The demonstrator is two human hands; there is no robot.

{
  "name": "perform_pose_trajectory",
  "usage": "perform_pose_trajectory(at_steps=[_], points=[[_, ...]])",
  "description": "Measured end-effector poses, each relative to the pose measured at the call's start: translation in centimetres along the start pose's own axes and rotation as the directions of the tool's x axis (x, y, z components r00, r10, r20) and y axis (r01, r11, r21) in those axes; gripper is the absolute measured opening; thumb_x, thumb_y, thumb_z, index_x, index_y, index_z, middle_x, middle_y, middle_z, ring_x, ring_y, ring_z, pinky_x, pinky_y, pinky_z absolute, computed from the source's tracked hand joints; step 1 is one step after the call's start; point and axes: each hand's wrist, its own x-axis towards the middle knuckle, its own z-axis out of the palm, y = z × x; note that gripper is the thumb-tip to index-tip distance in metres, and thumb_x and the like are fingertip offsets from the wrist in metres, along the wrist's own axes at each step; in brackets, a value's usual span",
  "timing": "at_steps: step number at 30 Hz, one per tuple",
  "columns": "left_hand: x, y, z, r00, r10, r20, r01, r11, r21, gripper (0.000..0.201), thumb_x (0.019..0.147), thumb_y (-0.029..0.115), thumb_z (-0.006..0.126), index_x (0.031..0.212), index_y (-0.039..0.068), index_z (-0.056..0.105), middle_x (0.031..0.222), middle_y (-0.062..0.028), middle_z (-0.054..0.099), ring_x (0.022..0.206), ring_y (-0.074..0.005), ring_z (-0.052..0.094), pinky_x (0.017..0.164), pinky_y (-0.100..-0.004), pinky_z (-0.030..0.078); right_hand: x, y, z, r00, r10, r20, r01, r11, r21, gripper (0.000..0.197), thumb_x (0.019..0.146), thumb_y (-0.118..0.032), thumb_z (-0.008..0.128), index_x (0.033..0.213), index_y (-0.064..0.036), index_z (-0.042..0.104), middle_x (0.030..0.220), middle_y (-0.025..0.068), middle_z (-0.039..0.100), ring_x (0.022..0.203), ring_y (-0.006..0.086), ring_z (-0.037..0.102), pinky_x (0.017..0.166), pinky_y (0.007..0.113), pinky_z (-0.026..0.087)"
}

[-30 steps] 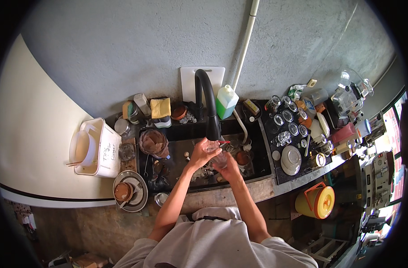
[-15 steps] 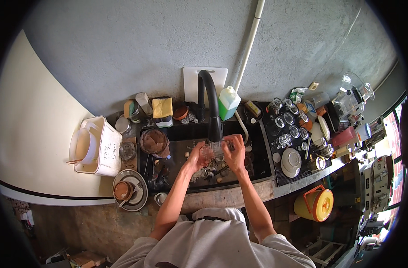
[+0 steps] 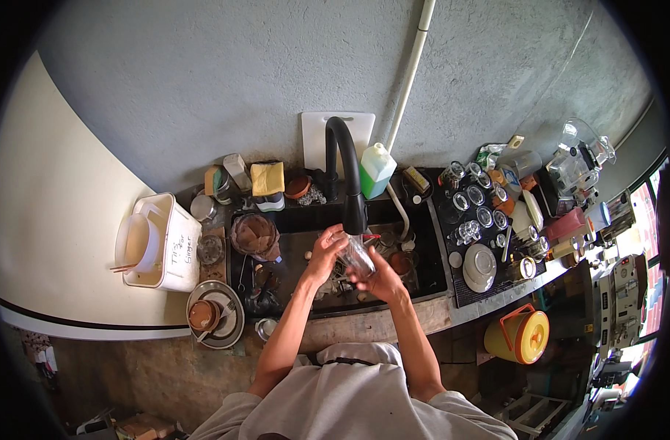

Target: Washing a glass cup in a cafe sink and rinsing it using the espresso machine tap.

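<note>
Apparently, clear glass [image 3: 359, 259] between both hands [image 3: 325, 257] [image 3: 386, 280].

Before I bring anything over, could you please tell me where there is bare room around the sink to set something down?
The best patch seems to be the brown front ledge, between the right forearm and the black drying mat. The mat is crowded with glasses and white dishes; behind the sink, a green-filled jug and terracotta bowl take up space.
</note>
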Motion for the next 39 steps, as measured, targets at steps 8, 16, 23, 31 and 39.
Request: perform_pose_trajectory(at_steps=[8, 16, 23, 31, 39], points=[[1.7, -1.5, 2.0, 0.809, -0.355, 0.469, 0.515, 0.813, -0.272, 0.046, 0.097, 0.03, 0.068, 0.133, 0.004, 0.053, 0.119, -0.0139, 0.066, 0.104, -0.0238, 0.069, 0.089, -0.0384, 0.06, 0.3, 3.5, 0.8, 0.991, -0.103, -0.084, 0.103, 0.995, -0.007, 0.059, 0.104, -0.058, 0.046, 0.128, -0.0053, 0.061, 0.102, 0.0123, 0.071, 0.09, 0.0235, 0.072, 0.081, 0.043, 0.061], [0.8, 1.0, 5.7, 0.937, 0.318, -0.147, -0.286, 0.936, 0.205, 0.073, 0.083, 0.001, 0.081, 0.14, 0.001, 0.036, 0.115, -0.0105, 0.063, 0.104, -0.0166, 0.064, 0.09, -0.0305, 0.056, 6.5, 4.8, 0.5, 0.966, -0.043, -0.256, 0.154, 0.89, 0.429, 0.054, 0.106, -0.054, 0.039, 0.142, -0.0157, 0.052, 0.133, 0.0086, 0.062, 0.117, 0.0272, 0.064, 0.1, 0.048, 0.051], [-2.3, 1.9, -0.2, 0.874, 0.292, -0.389, -0.227, 0.952, 0.206, 0.043, 0.087, 0.006, 0.078, 0.121, 0.0, 0.052, 0.107, -0.0088, 0.066, 0.106, -0.0177, 0.064, 0.095, -0.0324, 0.054, 7.1, 3.5, 5.4, 0.92, -0.208, -0.331, 0.245, 0.967, 0.072, 0.029, 0.105, -0.034, 0.053, 0.116, -0.0101, 0.064, 0.104, 0.0027, 0.067, 0.092, 0.0171, 0.07, 0.071, 0.037, 0.059], [-2.6, -0.6, -1.9, 0.765, -0.644, -0.007, 0.615, 0.734, -0.289, 0.05, 0.089, 0.058, 0.069, 0.105, 0.01, 0.063, 0.09, -0.0031, 0.065, 0.072, -0.0156, 0.065, 0.047, -0.0242, 0.046, 0.5, -4.2, 9.4, 0.679, -0.733, -0.048, 0.029, 0.091, -0.995, 0.033, 0.085, -0.021, 0.08, 0.105, 0.0027, 0.07, 0.092, 0.0126, 0.069, 0.086, 0.025, 0.071, 0.073, 0.038, 0.058], [-0.3, -2.0, 4.5, 0.939, -0.341, -0.044, 0.326, 0.923, -0.206, 0.038, 0.101, 0.04, 0.055, 0.122, 0.009, 0.056, 0.093, -0.0008, 0.062, 0.069, -0.0093, 0.06, 0.057, -0.0232, 0.046, -2.3, -4.8, 5.0, 0.618, -0.748, -0.243, 0.256, 0.484, -0.837, 0.04, 0.089, -0.029, 0.077, 0.114, 0.0003, 0.065, 0.108, 0.014, 0.065, 0.093, 0.0215, 0.071, 0.068, 0.036, 0.061]])
